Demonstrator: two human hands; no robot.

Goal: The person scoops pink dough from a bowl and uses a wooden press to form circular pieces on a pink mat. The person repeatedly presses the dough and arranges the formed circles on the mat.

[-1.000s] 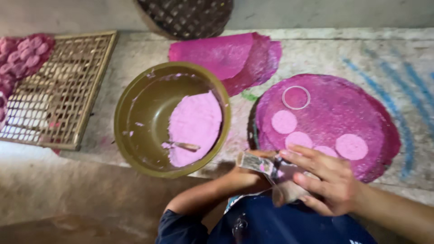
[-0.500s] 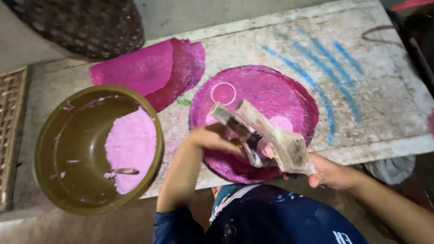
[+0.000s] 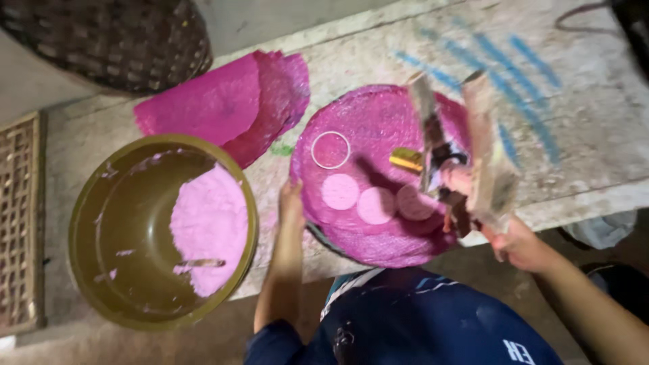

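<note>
A round magenta mesh tray [image 3: 378,115] lies on the stone slab, carrying three pale pink discs [image 3: 376,205] and a white ring [image 3: 330,149]. My left hand [image 3: 292,203] holds the tray's left rim. My right hand [image 3: 519,245], at the tray's lower right, grips a hinged wooden press [image 3: 488,159]. Its two boards stand apart and upright over the tray's right side. A small yellow piece [image 3: 406,159] shows beside the press. To the left, an olive bowl [image 3: 101,223] holds pink batter [image 3: 206,226] and a spoon [image 3: 199,263].
Several magenta mesh sheets [image 3: 223,105] are stacked behind the bowl. A dark woven basket [image 3: 115,40] stands at the back left, and a wicker rack [image 3: 20,223] lies at the far left. Blue streaks [image 3: 500,61] mark the slab. The slab's front edge runs just before my body.
My left hand has let go of the press and moved to the tray's left rim. My right hand has swung the press upright over the tray's right side. The view has shifted slightly.
</note>
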